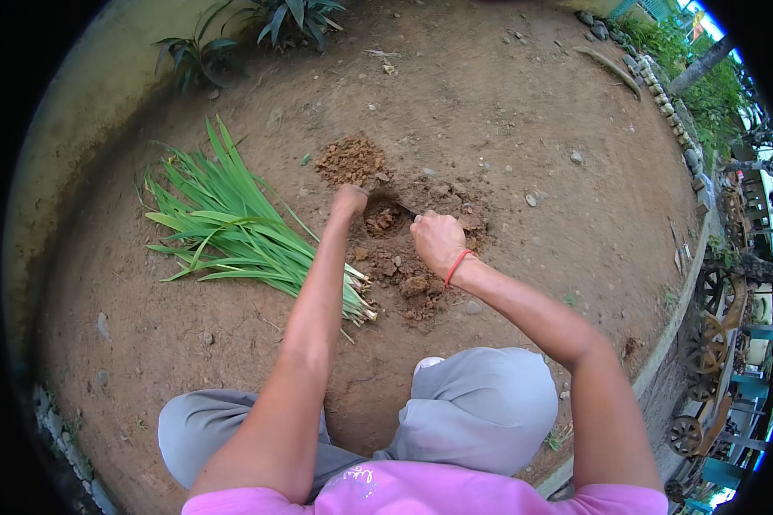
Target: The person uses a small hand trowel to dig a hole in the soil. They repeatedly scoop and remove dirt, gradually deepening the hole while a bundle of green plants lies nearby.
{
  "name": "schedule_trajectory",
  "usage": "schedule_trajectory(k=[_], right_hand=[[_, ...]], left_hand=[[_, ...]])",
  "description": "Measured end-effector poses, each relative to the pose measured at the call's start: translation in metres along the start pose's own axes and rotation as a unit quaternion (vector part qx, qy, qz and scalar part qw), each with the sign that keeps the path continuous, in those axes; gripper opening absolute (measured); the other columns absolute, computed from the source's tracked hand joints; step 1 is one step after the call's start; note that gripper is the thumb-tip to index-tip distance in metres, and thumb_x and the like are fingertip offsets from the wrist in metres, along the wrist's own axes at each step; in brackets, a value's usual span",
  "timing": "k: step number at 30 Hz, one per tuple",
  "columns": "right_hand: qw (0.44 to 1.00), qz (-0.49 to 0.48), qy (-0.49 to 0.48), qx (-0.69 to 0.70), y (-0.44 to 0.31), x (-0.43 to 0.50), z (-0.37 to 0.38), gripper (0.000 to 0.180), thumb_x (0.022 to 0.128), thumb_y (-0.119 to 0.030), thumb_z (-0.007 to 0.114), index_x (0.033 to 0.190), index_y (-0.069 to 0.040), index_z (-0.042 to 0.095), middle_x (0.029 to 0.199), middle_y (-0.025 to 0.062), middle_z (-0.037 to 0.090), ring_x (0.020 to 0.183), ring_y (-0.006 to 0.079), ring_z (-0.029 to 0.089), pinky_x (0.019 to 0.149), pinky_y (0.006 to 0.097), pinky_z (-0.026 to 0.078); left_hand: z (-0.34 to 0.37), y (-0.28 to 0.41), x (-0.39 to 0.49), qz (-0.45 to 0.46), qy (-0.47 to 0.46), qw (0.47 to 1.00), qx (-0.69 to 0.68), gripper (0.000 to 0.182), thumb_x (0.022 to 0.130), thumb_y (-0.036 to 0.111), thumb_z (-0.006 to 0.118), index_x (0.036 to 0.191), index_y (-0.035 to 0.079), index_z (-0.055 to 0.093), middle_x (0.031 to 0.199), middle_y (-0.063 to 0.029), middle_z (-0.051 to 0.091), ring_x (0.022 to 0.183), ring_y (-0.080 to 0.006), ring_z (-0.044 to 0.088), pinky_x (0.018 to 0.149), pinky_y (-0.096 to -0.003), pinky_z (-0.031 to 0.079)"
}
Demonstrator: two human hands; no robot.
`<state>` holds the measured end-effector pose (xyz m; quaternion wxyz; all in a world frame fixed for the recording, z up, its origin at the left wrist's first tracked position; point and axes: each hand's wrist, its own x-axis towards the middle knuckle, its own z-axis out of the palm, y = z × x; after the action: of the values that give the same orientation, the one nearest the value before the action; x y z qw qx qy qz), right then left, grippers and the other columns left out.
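A small hole (382,215) is dug in the brown soil in front of me, with loose clods around it. My right hand (439,239), with a red band at its wrist, is closed around the dark handle of a digging tool (404,207); its thin blade points into the hole. At the hole's left edge is my left hand (350,199), its fingers curled; whether it holds anything cannot be seen. A bundle of long green leafy plants (251,238) lies on the ground to the left, cut pale ends towards me, partly behind my left forearm.
A heap of crumbled soil (351,161) lies just beyond the hole. Dark-leaved plants (200,58) grow by a pale wall (71,141) at the upper left. Stones (667,109) edge the ground at the right, near a curved stick (609,67) and a concrete curb (676,309).
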<state>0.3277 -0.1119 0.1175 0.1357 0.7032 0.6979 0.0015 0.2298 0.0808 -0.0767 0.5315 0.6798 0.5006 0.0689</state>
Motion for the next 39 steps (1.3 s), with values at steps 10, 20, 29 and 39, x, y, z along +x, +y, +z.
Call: schedule_trajectory(k=[10, 20, 29, 39], right_hand=[[0.990, -0.133, -0.018, 0.032, 0.095, 0.032, 0.006, 0.017, 0.074, -0.019, 0.056, 0.085, -0.021, 0.069, 0.074, 0.0080, 0.065, 0.070, 0.0266, 0.063, 0.061, 0.0377, 0.051], [0.986, -0.154, -0.033, -0.054, 0.053, 0.037, -0.040, 0.017, 0.081, -0.022, 0.052, 0.079, -0.014, 0.066, 0.071, 0.0117, 0.061, 0.072, 0.0243, 0.063, 0.055, 0.0364, 0.048], [0.977, -0.182, 0.005, -0.114, 0.040, 0.060, -0.026, 0.017, 0.079, -0.018, 0.052, 0.070, -0.011, 0.065, 0.069, 0.0062, 0.059, 0.063, 0.0216, 0.061, 0.052, 0.0348, 0.046], [0.972, -0.225, 0.028, -0.054, 0.056, 0.122, -0.037, 0.014, 0.071, -0.019, 0.057, 0.061, -0.012, 0.066, 0.060, 0.0070, 0.062, 0.059, 0.0212, 0.063, 0.051, 0.0338, 0.047]], left_hand=[[0.029, 0.020, -0.027, 0.011, 0.011, 0.988, 0.156, 0.036, 0.073, 0.002, 0.046, 0.104, 0.007, 0.064, 0.095, -0.0136, 0.064, 0.078, -0.0263, 0.062, 0.068, -0.0388, 0.049], [-0.013, 0.019, -0.034, -0.003, 0.010, 0.993, 0.116, 0.023, 0.069, 0.009, 0.051, 0.086, 0.003, 0.066, 0.086, -0.0175, 0.064, 0.077, -0.0327, 0.063, 0.066, -0.0375, 0.050], [0.030, 0.024, -0.012, -0.033, -0.023, 0.997, -0.059, 0.022, 0.069, 0.007, 0.049, 0.083, 0.001, 0.064, 0.077, -0.0177, 0.064, 0.072, -0.0280, 0.063, 0.064, -0.0359, 0.047], [0.011, 0.034, -0.012, 0.029, -0.069, 0.996, -0.039, 0.035, 0.074, -0.004, 0.048, 0.106, -0.001, 0.061, 0.084, -0.0043, 0.064, 0.076, -0.0150, 0.057, 0.067, -0.0278, 0.045]])
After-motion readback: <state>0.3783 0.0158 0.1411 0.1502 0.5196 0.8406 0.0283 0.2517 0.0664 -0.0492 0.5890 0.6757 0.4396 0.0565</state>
